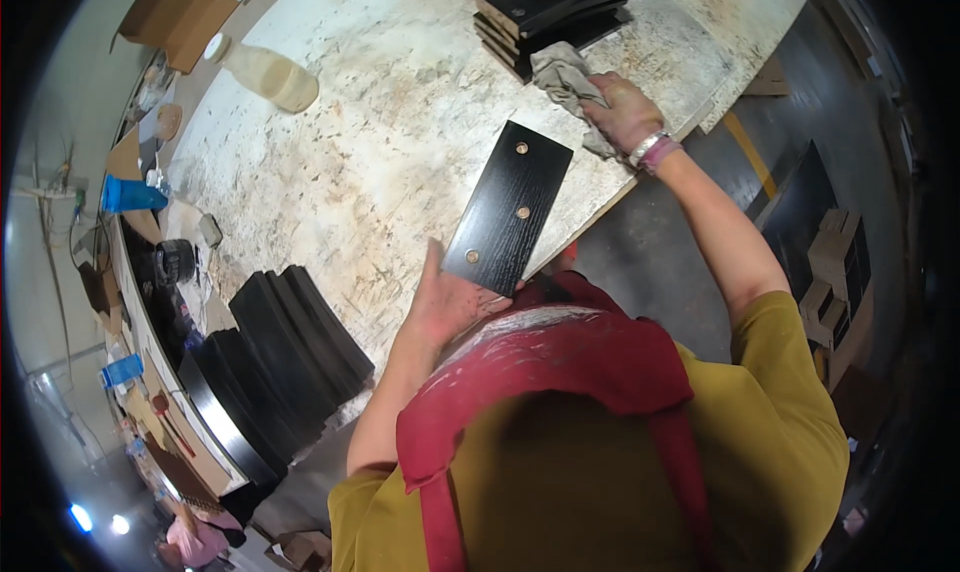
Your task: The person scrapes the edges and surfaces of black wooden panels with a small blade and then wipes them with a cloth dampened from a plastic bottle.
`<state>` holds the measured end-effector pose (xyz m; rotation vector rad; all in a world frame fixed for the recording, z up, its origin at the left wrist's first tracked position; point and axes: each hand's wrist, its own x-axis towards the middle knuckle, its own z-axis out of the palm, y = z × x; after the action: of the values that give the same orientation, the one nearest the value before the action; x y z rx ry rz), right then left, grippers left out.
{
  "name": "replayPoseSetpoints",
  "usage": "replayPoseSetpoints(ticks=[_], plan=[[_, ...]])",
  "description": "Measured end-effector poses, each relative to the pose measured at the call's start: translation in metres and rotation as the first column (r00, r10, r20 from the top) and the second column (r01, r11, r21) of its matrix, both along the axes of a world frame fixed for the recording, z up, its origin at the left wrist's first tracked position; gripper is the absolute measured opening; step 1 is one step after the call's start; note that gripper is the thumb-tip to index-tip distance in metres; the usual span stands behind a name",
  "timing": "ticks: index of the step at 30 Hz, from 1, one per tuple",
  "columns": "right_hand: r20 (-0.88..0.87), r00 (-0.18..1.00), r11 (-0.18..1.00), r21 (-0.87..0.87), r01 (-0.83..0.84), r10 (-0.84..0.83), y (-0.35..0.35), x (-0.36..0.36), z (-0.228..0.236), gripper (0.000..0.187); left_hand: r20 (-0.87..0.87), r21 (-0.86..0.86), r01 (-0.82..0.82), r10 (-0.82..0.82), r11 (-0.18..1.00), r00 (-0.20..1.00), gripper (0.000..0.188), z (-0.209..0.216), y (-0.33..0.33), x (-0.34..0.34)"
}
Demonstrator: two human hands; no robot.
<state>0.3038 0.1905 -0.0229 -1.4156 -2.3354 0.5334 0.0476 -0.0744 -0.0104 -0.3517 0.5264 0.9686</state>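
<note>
A black wooden board (510,197) with three round brass-coloured inserts lies tilted at the near edge of the worktable. My left hand (455,297) grips its near end, the thumb along the left side and the other fingers partly hidden beneath it. Farther right, my right hand (625,112) is closed round a crumpled grey rag (562,77). That rag reaches to the foot of a stack of black boards (545,7) at the far edge of my view.
Black curved boards (285,357) stand packed together at the left of the pale, stained worktable (370,92). A plastic bottle of cloudy liquid (265,75) lies at the far left, near a blue container (135,195). More boards (830,262) are stacked at the right, beyond the table edge.
</note>
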Motion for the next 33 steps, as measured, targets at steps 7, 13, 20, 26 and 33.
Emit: replayPoseSetpoints(ticks=[7,13,20,26,33], plan=[[0.036,0.999,0.993,-0.112,0.032,-0.029,-0.004,-0.009,0.013,0.049,-0.969,-0.210,0.237,-0.234,0.948,0.077,0.051,0.024,-0.051,-0.036],[0.080,0.997,0.988,-0.156,0.008,0.005,-0.012,-0.025,0.028,0.048,-0.461,-0.314,0.219,0.053,0.924,-0.886,0.043,0.053,-0.023,-0.036],[-0.252,0.965,0.928,-0.372,-0.032,-0.067,-0.016,-0.042,0.005,0.050,-0.315,-0.104,0.510,0.458,0.854,-0.831,0.066,0.046,0.053,-0.020],[-0.031,0.937,0.933,0.105,-0.343,0.348,-0.070,-0.087,0.077,0.034,-0.466,-0.227,0.629,0.484,0.744,-0.741,0.070,-0.008,0.047,0.003],[0.140,0.948,0.957,-0.089,-0.275,0.285,-0.013,-0.170,0.020,0.039,-0.394,-0.216,0.499,0.393,0.839,-0.831,0.074,-0.016,0.033,0.014]])
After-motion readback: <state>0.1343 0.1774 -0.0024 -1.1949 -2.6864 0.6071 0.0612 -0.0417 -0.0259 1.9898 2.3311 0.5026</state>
